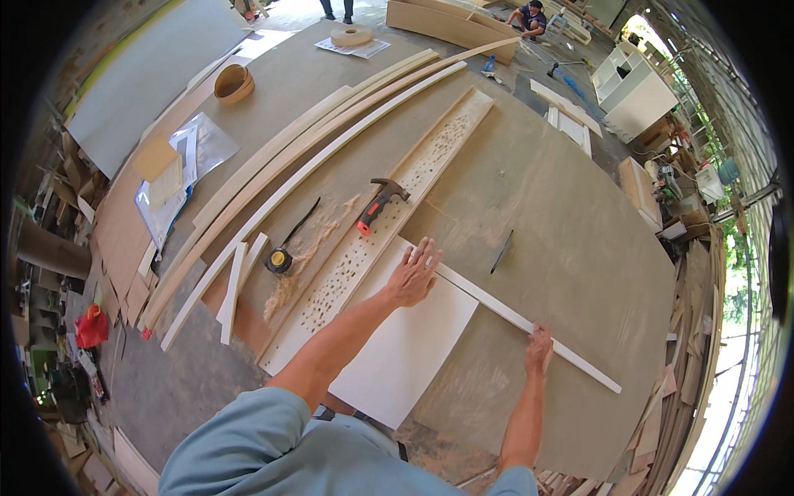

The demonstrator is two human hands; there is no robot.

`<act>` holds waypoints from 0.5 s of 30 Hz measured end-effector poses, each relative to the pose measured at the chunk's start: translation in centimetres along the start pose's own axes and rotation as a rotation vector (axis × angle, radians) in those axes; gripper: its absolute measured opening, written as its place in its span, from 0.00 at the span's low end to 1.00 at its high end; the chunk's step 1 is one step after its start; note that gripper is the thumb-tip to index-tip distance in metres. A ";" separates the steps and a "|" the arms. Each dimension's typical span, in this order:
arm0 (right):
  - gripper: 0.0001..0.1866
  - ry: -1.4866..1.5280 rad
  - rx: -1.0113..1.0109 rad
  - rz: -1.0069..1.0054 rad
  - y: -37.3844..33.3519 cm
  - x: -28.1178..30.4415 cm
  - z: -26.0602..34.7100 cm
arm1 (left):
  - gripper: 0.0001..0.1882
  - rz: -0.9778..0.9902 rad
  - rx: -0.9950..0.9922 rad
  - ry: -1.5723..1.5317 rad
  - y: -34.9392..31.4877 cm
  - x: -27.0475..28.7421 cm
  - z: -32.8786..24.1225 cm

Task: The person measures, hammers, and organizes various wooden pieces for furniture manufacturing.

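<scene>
Where a long white strip (496, 304) runs slantwise across the table (571, 223), its left part lies along the far edge of a white panel (413, 347) and its right part reaches well past the panel's corner. The right hand (539, 349) has its fingers curled about the strip, its grip grasping it beyond the panel. The left hand (413, 277) is palm down over the strip's left part and the panel's edge, fingers spread, its grip released.

Just left of the panel stretches a long shallow board (331, 285) with raised sides, its pale face dotted with small brownish marks. A claw hammer (382, 207) with a black and red handle lies on it. Beyond the strip, a slim dark tool (501, 252) rests alone. Left of the board are sawdust, a black and yellow tape measure (279, 261) and two short white strips (236, 289) crossed at one end. Farther left, long pale lengths (273, 178) lie side by side, near a plastic bag (211, 149) and a brown roll (234, 85). Across the workshop, a person (529, 18) crouches.
</scene>
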State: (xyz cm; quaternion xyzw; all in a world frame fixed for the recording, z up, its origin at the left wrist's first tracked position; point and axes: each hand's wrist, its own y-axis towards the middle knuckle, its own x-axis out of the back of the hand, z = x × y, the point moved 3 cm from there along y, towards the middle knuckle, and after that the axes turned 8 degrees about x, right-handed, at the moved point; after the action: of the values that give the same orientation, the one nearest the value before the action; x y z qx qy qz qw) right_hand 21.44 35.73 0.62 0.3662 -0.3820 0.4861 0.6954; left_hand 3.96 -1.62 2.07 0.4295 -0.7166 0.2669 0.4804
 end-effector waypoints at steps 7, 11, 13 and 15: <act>0.15 -0.239 0.153 0.015 -0.4 0.0 0.0 | 0.30 -0.001 -0.080 -0.022 -0.2 -0.8 0.0; 0.20 -0.204 -0.011 0.093 -0.7 0.1 1.7 | 0.27 -0.035 -0.078 -0.014 -0.1 -0.2 -0.1; 0.20 -0.141 -0.060 0.096 -0.9 0.5 1.6 | 0.26 -0.081 -0.112 -0.019 0.2 -0.2 -0.5; 0.21 -0.216 0.008 0.062 -1.0 0.5 2.0 | 0.26 -0.118 -0.132 -0.025 0.2 -0.3 -0.5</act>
State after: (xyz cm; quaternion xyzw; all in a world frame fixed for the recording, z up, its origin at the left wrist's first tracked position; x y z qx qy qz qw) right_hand 22.20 33.88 1.76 0.4072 -0.4640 0.4667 0.6332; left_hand 4.08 -0.96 1.99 0.4416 -0.7119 0.1853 0.5136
